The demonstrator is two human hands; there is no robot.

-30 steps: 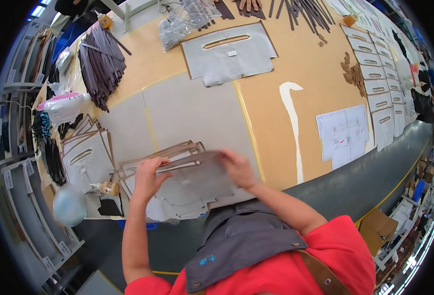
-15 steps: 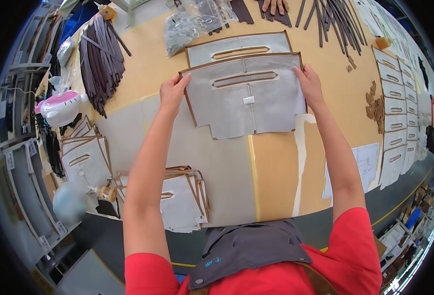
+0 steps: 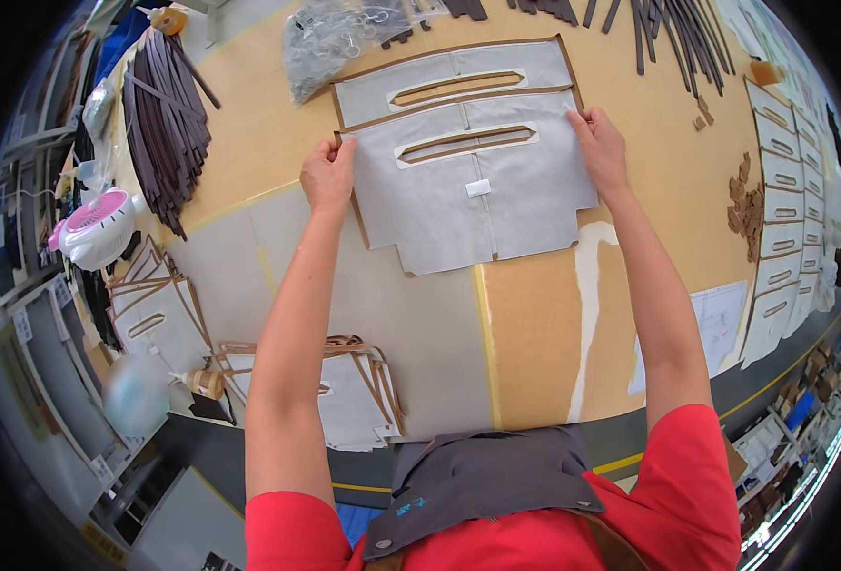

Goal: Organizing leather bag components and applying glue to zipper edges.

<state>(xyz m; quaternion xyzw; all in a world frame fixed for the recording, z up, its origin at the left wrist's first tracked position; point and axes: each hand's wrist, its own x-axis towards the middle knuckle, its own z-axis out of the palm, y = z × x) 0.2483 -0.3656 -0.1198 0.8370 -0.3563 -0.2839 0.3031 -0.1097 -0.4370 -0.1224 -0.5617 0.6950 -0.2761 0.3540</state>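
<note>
A grey lining panel (image 3: 439,205) with brown edging lies across the middle of the table, a long brown-rimmed slot near its top and a small white tag below. My left hand (image 3: 329,174) pinches its upper left corner. At the upper right corner, my right hand (image 3: 599,150) grips the edge between thumb and fingers. A second such panel (image 3: 363,95) lies just beyond, its lower part covered by the near one.
Dark strips (image 3: 165,128) lie at the far left near a pink-and-white fan (image 3: 98,228). Stacked panels (image 3: 354,400) lie near the front edge, beside a glue bottle (image 3: 201,383). A bag of metal hardware (image 3: 330,48) sits at the back; overlapping panels (image 3: 777,243) line the right side.
The panel in my hands has shifted slightly left and now sits closer over the one beyond it. The other person's hand at the far edge is out of view.
</note>
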